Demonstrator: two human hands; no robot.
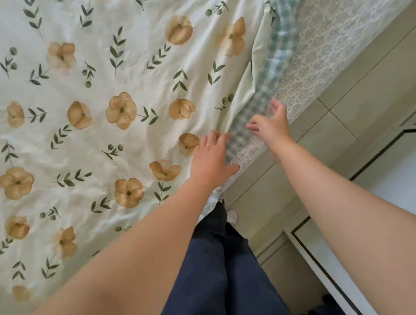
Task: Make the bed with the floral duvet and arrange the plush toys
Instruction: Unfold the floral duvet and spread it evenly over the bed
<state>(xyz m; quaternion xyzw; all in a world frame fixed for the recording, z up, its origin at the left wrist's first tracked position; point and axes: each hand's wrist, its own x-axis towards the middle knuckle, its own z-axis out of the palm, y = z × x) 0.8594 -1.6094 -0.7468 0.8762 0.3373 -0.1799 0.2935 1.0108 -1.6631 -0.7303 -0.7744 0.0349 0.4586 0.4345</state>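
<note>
Two bare arms are reaching over dark navy trousers point(223, 273). Left hand point(210, 154) is lying flat, fingers spread, on the cream floral duvet point(95, 91) covering the bed. Right hand point(272, 125) is hovering open, gripping nothing, above the green checked underside point(268, 80) and white lace bed skirt point(317, 48).

Floral duvet point(97, 110), cream with tan blooms and green sprigs, spread flat over bed, lightly creased, edge folded showing green-checked underside.

The floral duvet point(90, 116) lies on the bed, its edge over the lace skirt point(317, 53), floor point(368, 86) to the right.
</note>
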